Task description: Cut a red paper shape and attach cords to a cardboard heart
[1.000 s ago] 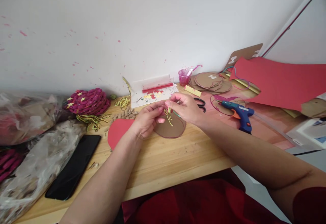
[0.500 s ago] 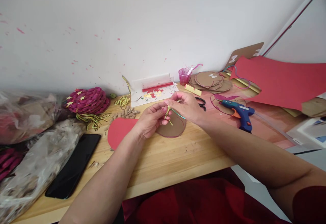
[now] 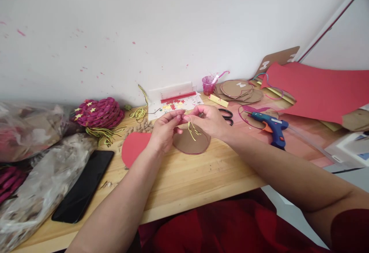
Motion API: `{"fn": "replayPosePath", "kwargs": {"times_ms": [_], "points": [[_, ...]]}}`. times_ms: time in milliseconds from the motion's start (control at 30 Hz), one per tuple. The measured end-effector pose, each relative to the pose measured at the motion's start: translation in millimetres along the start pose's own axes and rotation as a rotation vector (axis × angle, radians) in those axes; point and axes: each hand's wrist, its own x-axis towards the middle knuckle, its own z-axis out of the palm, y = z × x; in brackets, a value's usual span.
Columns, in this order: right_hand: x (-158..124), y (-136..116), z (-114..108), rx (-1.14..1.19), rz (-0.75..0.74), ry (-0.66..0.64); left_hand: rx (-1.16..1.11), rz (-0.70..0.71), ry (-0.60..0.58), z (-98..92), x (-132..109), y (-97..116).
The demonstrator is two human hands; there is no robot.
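My left hand [image 3: 165, 131] and my right hand [image 3: 209, 121] meet over the middle of the table, both closed in a pinch. Between them is a small bundle of yellow-green yarn [image 3: 193, 131], its loose ends hanging below my right fingers. The exact grip of the left fingertips is partly hidden. Beneath the hands lies a brown cardboard piece [image 3: 191, 145] with a dark reddish outline. A rounded red paper piece [image 3: 135, 147] rests on the left, partly covered by my left forearm. Black-handled scissors [image 3: 227, 114] lie just beyond my right hand, their blades hidden.
A blue glue gun [image 3: 272, 126] lies to the right, near a large red sheet [image 3: 323, 91]. Behind are a pink cup [image 3: 208, 86], stacked cardboard shapes [image 3: 236, 90] and white paper with stars [image 3: 184, 101]. A phone [image 3: 83, 187], plastic bags [image 3: 46, 184] and magenta stacked pieces [image 3: 99, 113] occupy the left.
The yarn bundle, earlier upright and looped at my left fingers, now hangs with its ends spread under my right fingers. The turquoise strand beside it no longer shows.
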Motion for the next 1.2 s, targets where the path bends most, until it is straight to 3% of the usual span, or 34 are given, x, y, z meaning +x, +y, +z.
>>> {"fn": "replayPosePath", "kwargs": {"times_ms": [367, 567, 667, 1033, 1200], "points": [[0.8, 3.1, 2.2, -0.008, -0.074, -0.030, -0.129, -0.128, 0.023, 6.3, -1.6, 1.8], [3.4, 4.8, 4.2, 0.384, 0.093, -0.059, -0.153, -0.197, -0.066, 7.1, -2.6, -2.7], [4.5, 3.6, 4.0, 0.466, 0.156, -0.057, -0.117, -0.220, -0.094, 6.6, -2.6, -4.5], [3.1, 4.1, 2.7, 0.445, 0.203, -0.082, -0.006, -0.169, -0.167, 3.4, -3.8, -7.2], [7.0, 2.4, -1.8, 0.454, 0.152, 0.015, 0.066, -0.243, -0.212, -1.1, -2.9, -5.3]]}}
